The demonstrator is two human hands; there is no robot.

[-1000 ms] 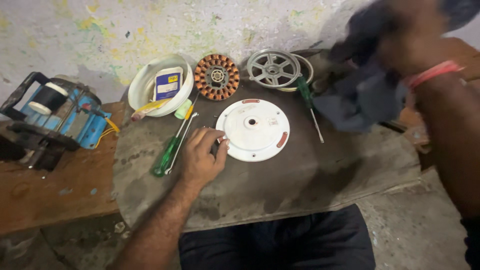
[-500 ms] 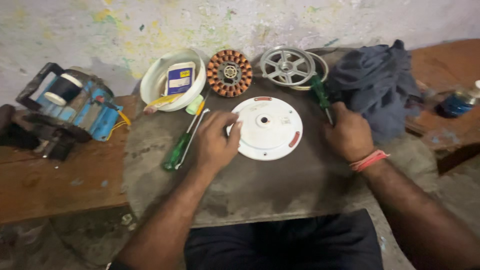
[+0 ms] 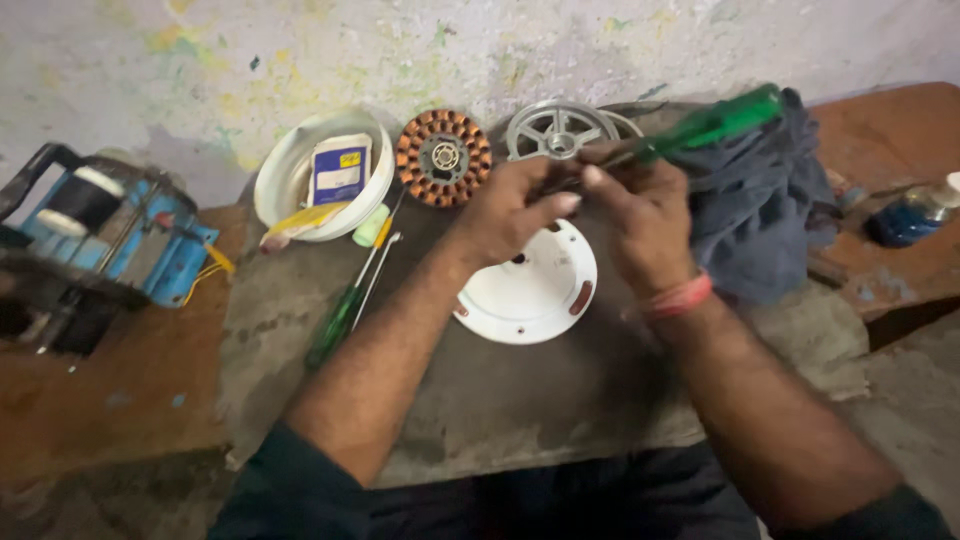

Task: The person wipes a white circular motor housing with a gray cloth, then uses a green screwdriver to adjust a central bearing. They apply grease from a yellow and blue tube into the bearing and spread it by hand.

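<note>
A small flat packet (image 3: 338,170) is lying in the white bowl (image 3: 283,180) at the back left of my slab, leaning against the bowl's far wall. It is rectangular, blue with a white middle panel and a yellow patch near its top. Its edges are looking blurred, so possibly it is a carton.

Both forearms reach forward from the bottom corners and converge at the middle, bare to the elbow. The left hand (image 3: 505,210) is raised, back up, fingers curled inward toward the right hand (image 3: 640,215) just beside it, fingertips nearly meeting. The right hand's fingers are closed around a slim handle, thumb on top, a pink band circling its wrist
</note>
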